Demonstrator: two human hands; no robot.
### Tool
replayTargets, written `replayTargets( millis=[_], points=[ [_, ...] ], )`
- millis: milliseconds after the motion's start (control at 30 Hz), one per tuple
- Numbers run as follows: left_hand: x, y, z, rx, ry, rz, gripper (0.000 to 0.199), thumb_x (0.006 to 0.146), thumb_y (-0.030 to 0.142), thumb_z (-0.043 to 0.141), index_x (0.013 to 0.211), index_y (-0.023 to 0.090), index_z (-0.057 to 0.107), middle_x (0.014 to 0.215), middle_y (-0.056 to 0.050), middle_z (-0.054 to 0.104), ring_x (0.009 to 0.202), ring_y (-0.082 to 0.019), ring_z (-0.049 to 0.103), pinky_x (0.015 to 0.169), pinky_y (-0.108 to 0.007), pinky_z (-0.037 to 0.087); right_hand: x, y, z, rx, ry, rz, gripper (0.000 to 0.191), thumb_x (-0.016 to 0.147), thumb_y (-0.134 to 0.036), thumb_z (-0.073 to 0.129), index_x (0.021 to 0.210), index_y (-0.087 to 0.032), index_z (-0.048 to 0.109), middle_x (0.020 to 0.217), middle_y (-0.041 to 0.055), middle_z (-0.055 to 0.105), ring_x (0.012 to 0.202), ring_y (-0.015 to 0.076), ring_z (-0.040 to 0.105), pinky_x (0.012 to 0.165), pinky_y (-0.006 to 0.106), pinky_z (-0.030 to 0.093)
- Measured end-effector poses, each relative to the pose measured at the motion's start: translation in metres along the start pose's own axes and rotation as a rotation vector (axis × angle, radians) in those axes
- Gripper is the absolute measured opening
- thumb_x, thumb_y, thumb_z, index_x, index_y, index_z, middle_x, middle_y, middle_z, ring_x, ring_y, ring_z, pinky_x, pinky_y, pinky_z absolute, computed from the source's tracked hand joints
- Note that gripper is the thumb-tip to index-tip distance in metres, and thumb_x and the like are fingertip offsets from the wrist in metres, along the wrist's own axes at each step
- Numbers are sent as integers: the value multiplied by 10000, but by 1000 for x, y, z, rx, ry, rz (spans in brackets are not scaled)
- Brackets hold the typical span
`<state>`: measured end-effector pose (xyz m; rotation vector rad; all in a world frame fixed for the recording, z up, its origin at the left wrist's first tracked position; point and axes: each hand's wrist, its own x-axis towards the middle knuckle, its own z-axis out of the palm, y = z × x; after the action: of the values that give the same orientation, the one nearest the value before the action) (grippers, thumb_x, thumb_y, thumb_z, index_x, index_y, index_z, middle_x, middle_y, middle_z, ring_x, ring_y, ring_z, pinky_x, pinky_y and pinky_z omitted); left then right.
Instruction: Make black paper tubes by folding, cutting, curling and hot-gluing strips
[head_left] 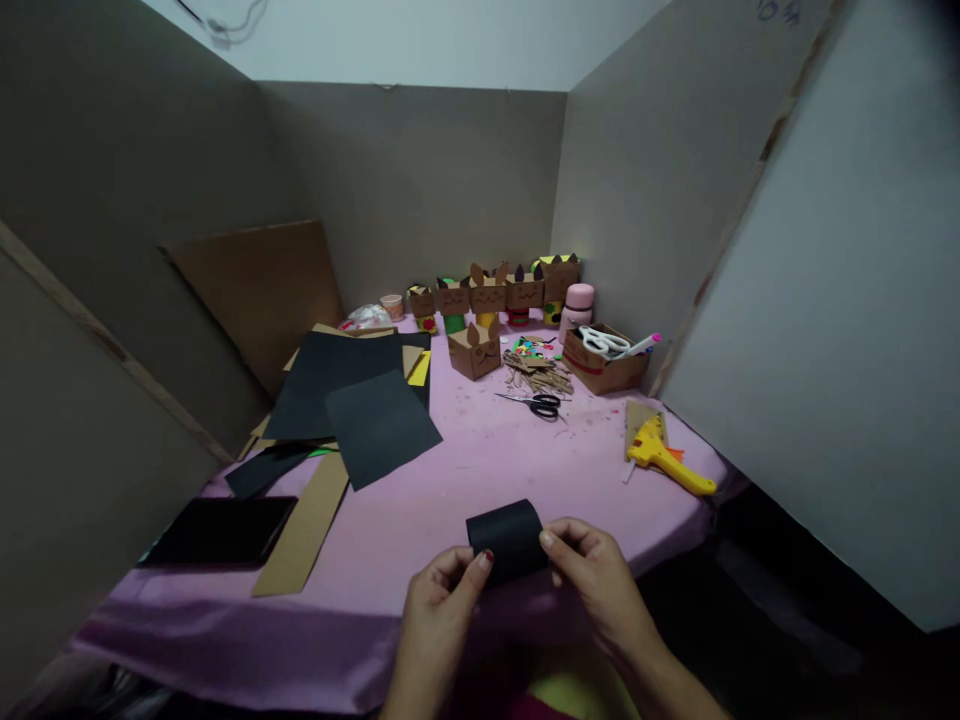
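A curved piece of black paper [507, 540], bent like a roll, is held between my two hands over the table's front edge. My left hand [448, 590] pinches its left end, thumb on top. At the other end my right hand [589, 560] grips the paper between thumb and fingers. Whether the paper is a closed tube cannot be made out. Farther off to the left lie large black paper sheets [384, 428] and a cardboard strip [306, 530]. Black-handled scissors [541, 404] rest on the table beyond my hands.
A yellow glue gun [667, 458] lies at the right, near an open cardboard box [600, 370] of tools. Cardboard animal heads [475, 352] stand at the back by a pink bottle [577, 308]. A dark tablet-like slab [217, 530] lies front left. Partitions [420, 180] enclose the table.
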<state>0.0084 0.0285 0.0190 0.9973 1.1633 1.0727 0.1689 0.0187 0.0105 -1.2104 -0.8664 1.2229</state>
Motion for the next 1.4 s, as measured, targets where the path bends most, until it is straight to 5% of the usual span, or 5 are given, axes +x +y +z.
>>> replayTargets(
  millis=[267,567,833,1000,1400],
  points=[
    [-4,-3,0,83,102,169,244,663,342,703,842,180,739,802,-56,746,823,-243,648,753,-293,493,-3,2,1,-6,24,-16,295,696,-432,669,686,-141,620,475,-65,441,449,80,364,458,197,282],
    [-3,-13,-6,195,159,250,203,716,305,662,879,209,734,922,-52,743,903,-245,646,818,-284,478,-11,-1,7,-135,85,-110,299,729,-442,624,696,-145,619,494,-47,462,474,104,416,476,217,332],
    [-5,-1,7,32,99,142,162,645,292,713,712,156,658,644,-7,668,598,-157,587,531,-209,456,-15,-3,12,-178,73,-170,271,740,-417,615,717,-148,637,573,-16,515,500,119,458,476,228,375],
    [-2,-3,10,-122,82,52,230,572,285,767,673,152,609,611,2,654,571,-142,576,538,-219,452,-18,-3,15,-172,46,-196,265,749,-412,608,702,-153,633,610,-7,528,506,118,468,478,230,381],
    [1,-6,3,-209,41,-131,293,550,286,786,745,137,624,651,-24,703,553,-173,637,550,-277,485,-13,-3,10,-4,-75,27,394,785,-494,556,779,-113,658,427,-54,452,417,69,330,439,195,240]
  ],
)
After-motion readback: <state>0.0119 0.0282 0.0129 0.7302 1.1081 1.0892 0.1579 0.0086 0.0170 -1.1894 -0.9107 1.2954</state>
